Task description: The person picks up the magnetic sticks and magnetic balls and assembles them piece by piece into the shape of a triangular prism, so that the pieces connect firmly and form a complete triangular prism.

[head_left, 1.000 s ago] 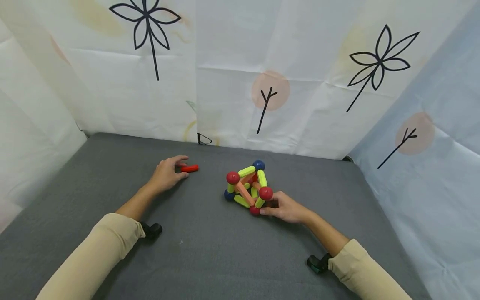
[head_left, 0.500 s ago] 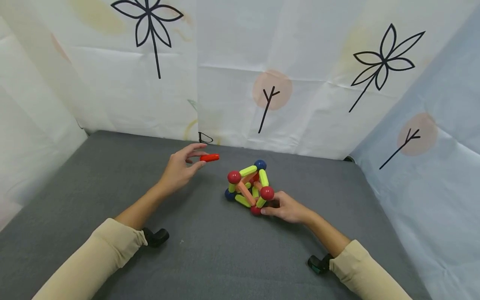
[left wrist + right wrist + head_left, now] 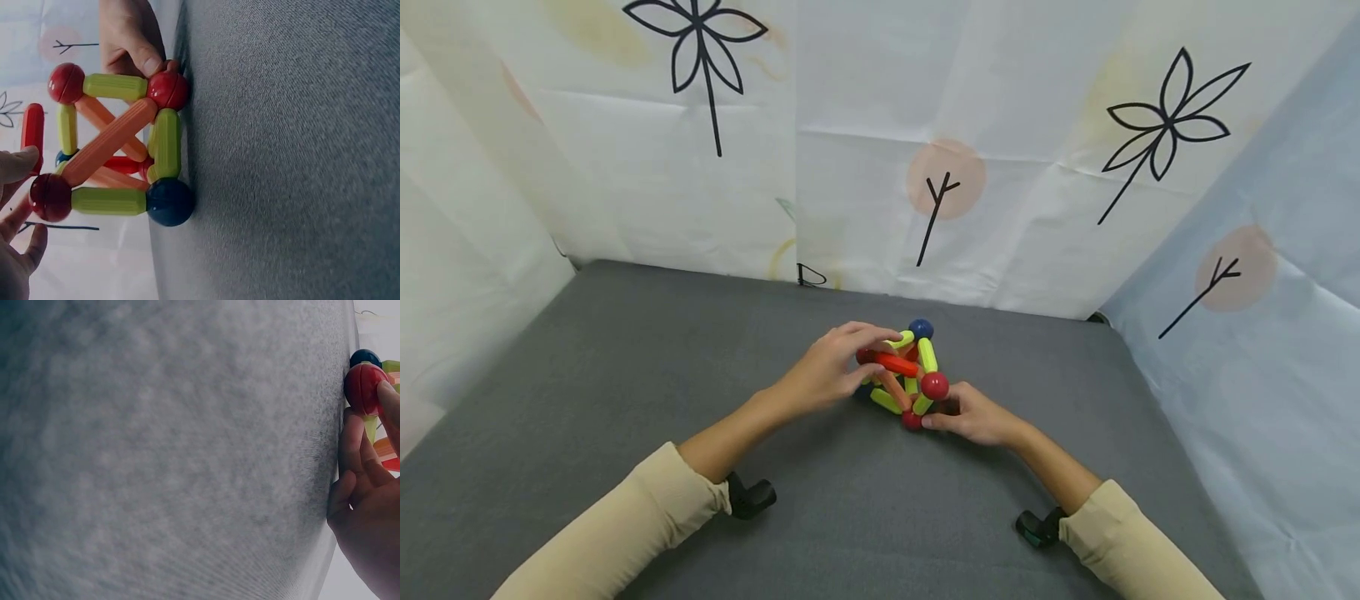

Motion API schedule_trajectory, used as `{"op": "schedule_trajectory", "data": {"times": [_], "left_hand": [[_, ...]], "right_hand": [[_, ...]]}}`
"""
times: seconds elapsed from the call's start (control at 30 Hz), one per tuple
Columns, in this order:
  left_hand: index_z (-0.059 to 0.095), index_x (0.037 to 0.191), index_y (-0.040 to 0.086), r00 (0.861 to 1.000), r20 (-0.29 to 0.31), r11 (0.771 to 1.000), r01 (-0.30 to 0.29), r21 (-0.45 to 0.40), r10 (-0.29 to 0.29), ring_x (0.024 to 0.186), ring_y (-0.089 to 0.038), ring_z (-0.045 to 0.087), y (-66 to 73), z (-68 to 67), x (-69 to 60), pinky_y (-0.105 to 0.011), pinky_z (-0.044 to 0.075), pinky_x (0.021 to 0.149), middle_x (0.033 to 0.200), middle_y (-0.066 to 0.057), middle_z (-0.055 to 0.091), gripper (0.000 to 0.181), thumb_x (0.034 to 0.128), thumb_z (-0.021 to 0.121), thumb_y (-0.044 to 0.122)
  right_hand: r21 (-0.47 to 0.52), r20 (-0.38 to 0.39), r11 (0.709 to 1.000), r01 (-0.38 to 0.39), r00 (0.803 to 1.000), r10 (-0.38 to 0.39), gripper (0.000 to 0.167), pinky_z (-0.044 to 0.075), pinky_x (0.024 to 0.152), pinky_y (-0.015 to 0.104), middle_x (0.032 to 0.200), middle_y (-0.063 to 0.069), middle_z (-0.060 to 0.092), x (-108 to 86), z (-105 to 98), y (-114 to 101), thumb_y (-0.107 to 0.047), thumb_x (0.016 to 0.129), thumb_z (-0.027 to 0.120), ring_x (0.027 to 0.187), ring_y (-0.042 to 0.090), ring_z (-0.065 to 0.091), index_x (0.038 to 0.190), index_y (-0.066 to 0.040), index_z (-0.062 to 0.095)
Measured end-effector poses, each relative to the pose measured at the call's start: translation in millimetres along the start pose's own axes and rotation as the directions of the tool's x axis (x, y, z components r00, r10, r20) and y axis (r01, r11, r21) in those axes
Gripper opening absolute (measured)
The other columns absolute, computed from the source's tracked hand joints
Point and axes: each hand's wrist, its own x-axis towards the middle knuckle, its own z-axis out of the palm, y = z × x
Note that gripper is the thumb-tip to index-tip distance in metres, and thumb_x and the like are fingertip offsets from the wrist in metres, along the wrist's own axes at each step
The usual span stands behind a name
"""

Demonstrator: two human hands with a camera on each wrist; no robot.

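A cube-like frame of magnetic rods and balls stands on the table, with yellow-green rods, diagonal orange rods (image 3: 115,140), a blue ball (image 3: 170,201) and several red balls. My left hand (image 3: 823,371) is at its upper left and pinches a red magnetic rod (image 3: 897,364). One end of this rod is at the upper left red ball (image 3: 50,197); I cannot tell whether they touch. My right hand (image 3: 976,414) holds the frame at its near lower corner, thumb and fingers on a red ball (image 3: 364,389). Its fingers partly hide that corner in the head view.
The grey table (image 3: 820,517) lies under both hands. White printed cloth (image 3: 857,167) hangs at its back and sides. A black wrist camera (image 3: 751,497) hangs by the left cuff, another black camera (image 3: 1037,528) by the right.
My left hand has lifted the red magnetic rod from the table and carried it rightward to the frame's upper left. My right hand has stayed at the frame's corner.
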Motion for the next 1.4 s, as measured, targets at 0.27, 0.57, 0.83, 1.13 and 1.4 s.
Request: {"op": "schedule_trajectory", "data": {"times": [0.27,0.57,0.83,1.13,1.4], "left_hand": [[0.068,0.126,0.011,0.999,0.038,0.996,0.012,0.089,-0.015,0.118,-0.023,0.056,1.6,7.3,4.1,-0.049,0.042,0.094,0.120,-0.006,0.067,0.041,0.0865,0.077,0.006],[0.070,0.119,0.009,0.994,0.100,0.996,0.025,0.086,-0.033,0.119,-0.025,0.052,2.1,6.6,8.0,-0.052,0.042,0.096,0.119,-0.006,0.066,0.031,0.0882,0.075,0.006],[0.069,0.122,0.009,0.990,0.127,0.998,0.057,0.004,-0.057,0.123,-0.024,0.051,-0.5,4.9,8.1,-0.050,0.045,0.097,0.122,-0.004,0.065,0.033,0.0898,0.073,0.004],[0.069,0.122,0.009,0.993,0.110,0.999,0.050,-0.020,-0.047,0.122,-0.021,0.052,-3.1,4.8,6.3,-0.042,0.049,0.092,0.121,-0.003,0.065,0.034,0.0891,0.073,0.003],[0.065,0.129,0.007,0.993,0.113,0.997,0.027,-0.070,-0.019,0.110,-0.018,0.059,-9.2,-3.8,1.7,-0.042,0.052,0.090,0.125,-0.004,0.066,0.041,0.0887,0.075,0.006]], "right_hand": [[0.003,0.000,1.000,0.013,1.000,-0.013,0.016,0.049,0.067,0.027,0.087,0.010,0.064,0.3,1.1,-0.7,-0.006,0.096,0.064,0.074,0.015,0.056,0.110,0.002,0.067],[0.003,0.019,1.000,0.012,1.000,-0.012,0.019,0.050,0.073,0.027,0.095,0.007,0.067,1.1,-0.4,-2.1,-0.008,0.096,0.065,0.081,0.018,0.059,0.113,0.001,0.067],[0.016,0.074,0.999,-0.035,0.997,0.033,0.023,0.047,0.077,0.029,0.094,0.015,0.066,-1.4,-7.9,-2.1,-0.011,0.102,0.051,0.085,0.022,0.058,0.113,0.002,0.066],[0.009,0.028,0.999,-0.041,0.999,0.040,0.037,0.036,0.064,0.025,0.083,0.023,0.060,0.2,-7.7,-3.9,-0.015,0.104,0.039,0.070,0.032,0.044,0.088,0.005,0.065],[-0.001,0.000,0.996,-0.091,0.996,0.091,0.031,0.049,0.076,0.032,0.092,0.018,0.068,-7.1,-12.5,-5.1,-0.018,0.105,0.045,0.084,0.030,0.058,0.106,0.002,0.069]]}}
